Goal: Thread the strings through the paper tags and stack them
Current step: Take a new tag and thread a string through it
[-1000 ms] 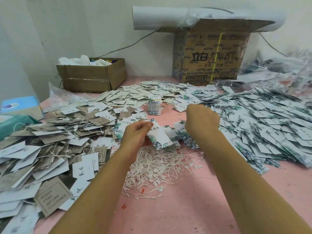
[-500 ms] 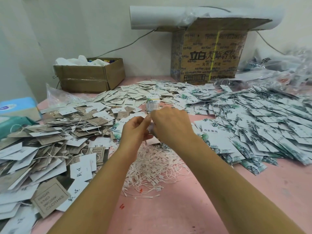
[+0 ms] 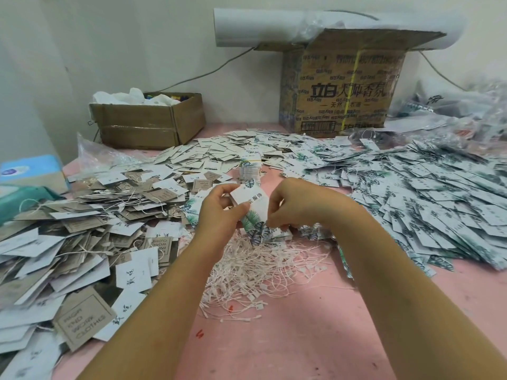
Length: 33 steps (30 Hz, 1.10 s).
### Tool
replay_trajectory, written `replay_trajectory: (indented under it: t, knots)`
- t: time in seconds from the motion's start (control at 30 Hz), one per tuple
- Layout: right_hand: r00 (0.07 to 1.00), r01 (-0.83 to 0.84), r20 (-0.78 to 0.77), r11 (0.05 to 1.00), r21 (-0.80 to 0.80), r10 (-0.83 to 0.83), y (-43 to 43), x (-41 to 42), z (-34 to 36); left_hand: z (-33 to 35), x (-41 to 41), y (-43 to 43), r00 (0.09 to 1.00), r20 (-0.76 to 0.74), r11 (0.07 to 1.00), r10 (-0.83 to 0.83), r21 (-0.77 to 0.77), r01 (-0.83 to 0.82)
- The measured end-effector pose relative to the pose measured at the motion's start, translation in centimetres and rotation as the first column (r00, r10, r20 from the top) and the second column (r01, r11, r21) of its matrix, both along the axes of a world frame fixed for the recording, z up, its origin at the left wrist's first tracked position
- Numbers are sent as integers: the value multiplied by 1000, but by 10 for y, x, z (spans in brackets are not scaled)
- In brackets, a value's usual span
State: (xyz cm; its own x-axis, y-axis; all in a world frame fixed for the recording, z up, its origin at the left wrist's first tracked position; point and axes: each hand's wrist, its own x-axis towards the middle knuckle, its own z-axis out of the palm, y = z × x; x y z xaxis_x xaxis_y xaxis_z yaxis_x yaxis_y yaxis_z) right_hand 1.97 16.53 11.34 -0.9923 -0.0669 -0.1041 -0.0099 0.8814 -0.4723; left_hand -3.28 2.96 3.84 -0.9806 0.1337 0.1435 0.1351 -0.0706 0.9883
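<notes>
My left hand (image 3: 219, 212) grips a white paper tag with green leaf print (image 3: 251, 204), held upright above the table's middle. My right hand (image 3: 296, 204) is curled beside the tag's right edge, fingertips pinched at it; any string between them is too thin to see. Beneath both hands lies a tangle of white strings (image 3: 255, 270). A heap of leaf-print tags (image 3: 428, 198) spreads to the right. A heap of brown and white tags (image 3: 82, 231), some with strings, lies to the left.
The pink table (image 3: 301, 338) carries a small bound bundle of tags (image 3: 249, 168) behind my hands, more white tags (image 3: 208, 157) at the back, a low open carton (image 3: 148, 124), a tall printed carton (image 3: 343, 91), plastic bags (image 3: 452, 111) and a blue tissue pack (image 3: 30, 171).
My right hand came in from the right and met the left. The two hands now hold one leaf-print tag raised between them, where before the left hand held it low.
</notes>
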Motion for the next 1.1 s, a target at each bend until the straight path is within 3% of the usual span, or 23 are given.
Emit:
replay_trajectory:
  t: [0.17,0.37,0.57,0.73,1.1]
  knots:
    - [999,-32,28,994,-105,36,7,3,4,1,4,1,999,-38,999,-31,-13,31]
    - [991,-15,-129,936,-352,-32,9,-3,3,3,6,3,996,-48,997,-74,-28,73]
    - [946,111,-259,946,-304,-194,14,-12,-6,5,7,6,995,-69,997,-75,-10,74]
    - [900,92,-379,942,-324,-218,15,-15,-6,4,7,7,996,-66,998,-62,6,63]
    - [886,-35,-378,776,-630,-267,13,-15,-9,8,5,7,995,-7,992,-98,85,98]
